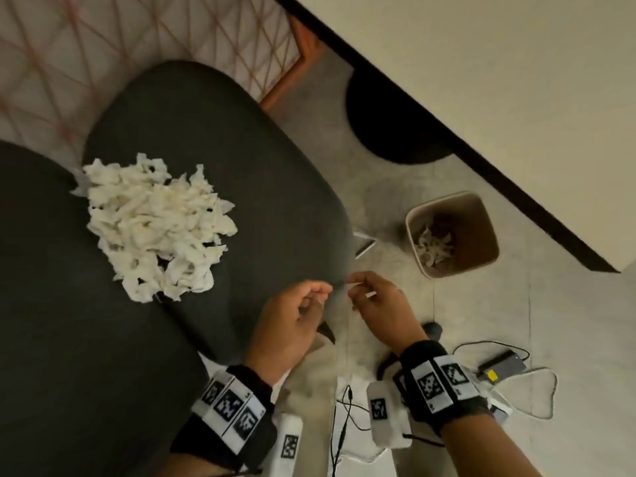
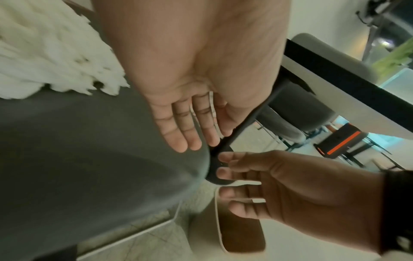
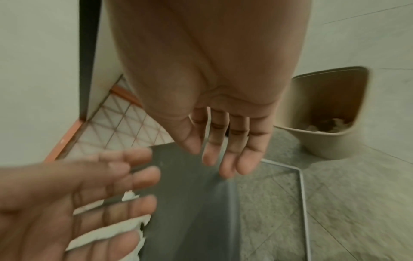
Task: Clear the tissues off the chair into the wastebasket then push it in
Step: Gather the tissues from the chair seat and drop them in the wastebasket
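step: mid-clear, between loads | left hand (image 1: 292, 325) + right hand (image 1: 375, 304) grips apart, empty | tissues (image 1: 155, 225) heaped on chair (image 1: 213, 132) | next: scoop at 10 o'clock, drop in wastebasket (image 1: 481, 215) at 2 o'clock

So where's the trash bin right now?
In the head view the beige wastebasket stands on the floor at the right, beside the white desk's dark edge and beyond the right hand. A few tissues lie inside it.
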A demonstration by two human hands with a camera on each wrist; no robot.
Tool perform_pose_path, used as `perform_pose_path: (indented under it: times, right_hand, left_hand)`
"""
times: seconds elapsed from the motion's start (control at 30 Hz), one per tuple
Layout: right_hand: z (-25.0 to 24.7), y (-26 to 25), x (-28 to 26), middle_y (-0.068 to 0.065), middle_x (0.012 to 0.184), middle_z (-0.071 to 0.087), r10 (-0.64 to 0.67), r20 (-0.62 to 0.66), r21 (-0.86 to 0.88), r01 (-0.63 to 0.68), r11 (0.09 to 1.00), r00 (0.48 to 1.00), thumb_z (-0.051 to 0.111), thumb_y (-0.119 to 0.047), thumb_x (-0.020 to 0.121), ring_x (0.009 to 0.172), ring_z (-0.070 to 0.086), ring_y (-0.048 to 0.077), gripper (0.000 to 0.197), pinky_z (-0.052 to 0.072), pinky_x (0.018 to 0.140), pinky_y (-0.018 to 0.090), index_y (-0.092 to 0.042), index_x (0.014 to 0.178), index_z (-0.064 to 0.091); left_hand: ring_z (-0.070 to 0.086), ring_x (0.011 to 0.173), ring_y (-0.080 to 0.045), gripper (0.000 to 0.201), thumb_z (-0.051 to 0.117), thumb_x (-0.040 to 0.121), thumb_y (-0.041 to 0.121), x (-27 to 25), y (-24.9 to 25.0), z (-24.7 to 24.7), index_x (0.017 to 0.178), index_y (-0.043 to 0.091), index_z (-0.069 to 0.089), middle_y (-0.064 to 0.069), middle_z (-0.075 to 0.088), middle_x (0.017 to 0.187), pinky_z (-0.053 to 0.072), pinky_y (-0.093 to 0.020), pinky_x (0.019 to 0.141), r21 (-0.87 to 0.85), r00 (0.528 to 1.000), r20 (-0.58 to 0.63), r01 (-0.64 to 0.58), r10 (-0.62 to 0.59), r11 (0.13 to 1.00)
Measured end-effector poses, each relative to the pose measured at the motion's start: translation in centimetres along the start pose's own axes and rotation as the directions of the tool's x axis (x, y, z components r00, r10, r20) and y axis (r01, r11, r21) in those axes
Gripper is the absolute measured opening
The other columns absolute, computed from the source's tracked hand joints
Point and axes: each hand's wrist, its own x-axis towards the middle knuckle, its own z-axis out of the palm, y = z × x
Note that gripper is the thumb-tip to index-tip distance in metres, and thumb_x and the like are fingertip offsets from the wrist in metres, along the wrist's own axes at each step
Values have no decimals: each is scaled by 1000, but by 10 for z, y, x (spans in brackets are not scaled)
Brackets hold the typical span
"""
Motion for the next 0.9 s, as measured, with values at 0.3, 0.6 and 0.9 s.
perform_pose_path:
  times: [0.3,0.6,0.9]
  right_hand:
    - [79,-77,78,-1,89,68,-65,128,-174,87,981,990,56,-14,92,80,65,18,21,52,79,30,-27,106,66]
    - [162,-142,143,1,107,66,-153,116,-328,183,927,981,66,-24,86,99,63,19,38,51,89,36,-24,122,57]
    - [195,-149,175,2,114,66,-53,129,-591,120,798,990,64,-33,84,104,63,28,31,50,89,39,-28,114,63]
  left_hand:
    - [62,101,-17,22,61,90,14,32,-96,-101,109,24,67,1,59,117,53,-38,92,93,883,-433,242,-179,966]
    - [59,109,-28,56,73,82,21,65,-135,-141,130,32,47,0,43,137,55,-43,77,182,834,-518,325,-191,928]
    - [60,83,-18,7,65,85,15,75,-153,-152,90,19,66,0,65,88,53,-37,73,27,798,-580,219,-163,975]
